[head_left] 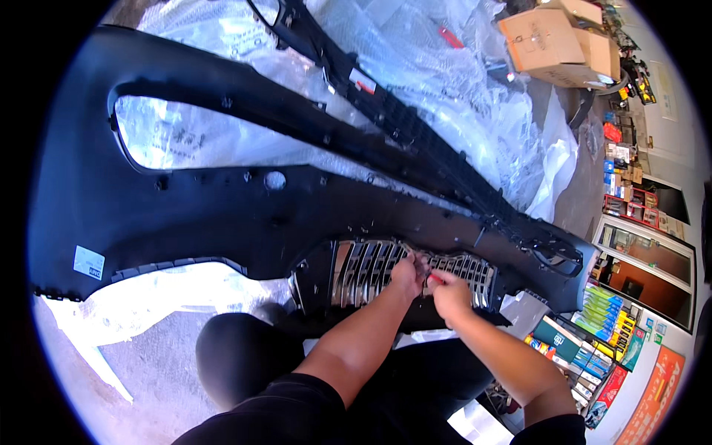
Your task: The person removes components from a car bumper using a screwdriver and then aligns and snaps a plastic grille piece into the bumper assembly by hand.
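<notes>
Slatted grille (363,279), in black bumper (185,215) | right hand (451,298): closed round red item (437,279) | left hand (405,274): at grille, hold unclear from here

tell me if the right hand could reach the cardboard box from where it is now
Probably not: the right hand seems to grip a red tool at the grille, and the black bumper and crumpled plastic wrap lie between it and the cardboard box.

Bumper (174,211) black; grille (363,282) silver with dark stripes; tool (437,279) red; plastic wrap (415,55) bluish-white, see-through; box (545,41) tan; sticker (89,262) pale silver; banner (653,397) orange, pale lettering
</notes>
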